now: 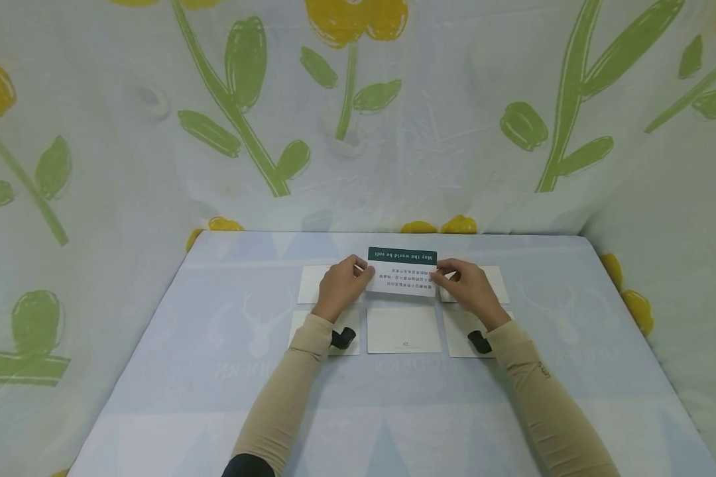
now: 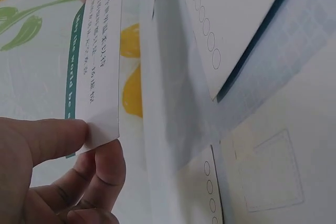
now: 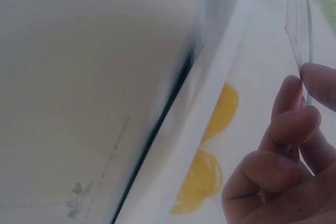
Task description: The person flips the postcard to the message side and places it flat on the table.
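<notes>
A white card (image 1: 401, 283) with a dark green band reading "May the world be soft" is held up at the back of the table, its print upside down in the head view. My left hand (image 1: 341, 286) pinches one short end between thumb and fingers, and my right hand (image 1: 468, 288) pinches the opposite end. The left wrist view shows the card (image 2: 100, 77) raised, with the left thumb on its printed face. Seen nearly edge-on in the right wrist view, the card (image 3: 296, 30) sits between the right thumb and fingertips.
Several white cards lie in two rows under my hands, among them the front middle card (image 1: 404, 329) and the back right card (image 1: 496, 283). The pale blue patterned table (image 1: 185, 371) meets a flower-print curtain (image 1: 429, 159) behind and at both sides.
</notes>
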Available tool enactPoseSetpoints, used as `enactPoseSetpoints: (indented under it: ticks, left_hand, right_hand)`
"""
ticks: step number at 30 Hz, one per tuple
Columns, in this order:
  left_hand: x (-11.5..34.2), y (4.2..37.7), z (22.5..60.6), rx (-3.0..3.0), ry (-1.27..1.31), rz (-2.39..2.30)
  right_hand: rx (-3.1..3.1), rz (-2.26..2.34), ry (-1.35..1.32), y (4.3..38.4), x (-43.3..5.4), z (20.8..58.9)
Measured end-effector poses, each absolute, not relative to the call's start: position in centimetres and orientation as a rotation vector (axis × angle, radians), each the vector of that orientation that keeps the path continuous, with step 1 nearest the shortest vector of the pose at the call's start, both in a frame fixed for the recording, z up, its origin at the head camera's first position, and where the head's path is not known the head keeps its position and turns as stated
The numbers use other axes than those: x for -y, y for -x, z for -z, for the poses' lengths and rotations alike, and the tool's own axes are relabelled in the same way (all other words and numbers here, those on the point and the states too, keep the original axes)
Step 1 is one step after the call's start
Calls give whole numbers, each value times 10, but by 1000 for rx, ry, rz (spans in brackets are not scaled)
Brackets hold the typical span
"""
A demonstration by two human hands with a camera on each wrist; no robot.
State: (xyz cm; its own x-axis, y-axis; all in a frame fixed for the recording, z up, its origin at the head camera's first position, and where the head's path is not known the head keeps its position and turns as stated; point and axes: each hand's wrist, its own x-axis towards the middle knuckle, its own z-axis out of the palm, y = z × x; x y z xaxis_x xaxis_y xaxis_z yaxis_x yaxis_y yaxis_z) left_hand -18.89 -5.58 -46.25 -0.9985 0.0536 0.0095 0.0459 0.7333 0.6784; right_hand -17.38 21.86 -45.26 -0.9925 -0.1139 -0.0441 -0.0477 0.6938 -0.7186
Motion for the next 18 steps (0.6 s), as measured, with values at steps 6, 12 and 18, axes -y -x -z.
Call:
enactPoseSetpoints:
  ticks: [6,12,18]
  left_hand:
    - [56,189,464,-2907,-105,-1133]
    - [56,187,465,-2906,-128,-1110]
    - [58,187,464,-2893,-157,-1126]
  right_hand:
    - [-2809,1193,117,173,-220,455]
    - [-2829,1170,106,171,-219,456]
    - [-2816,1208,101,172,-219,457]
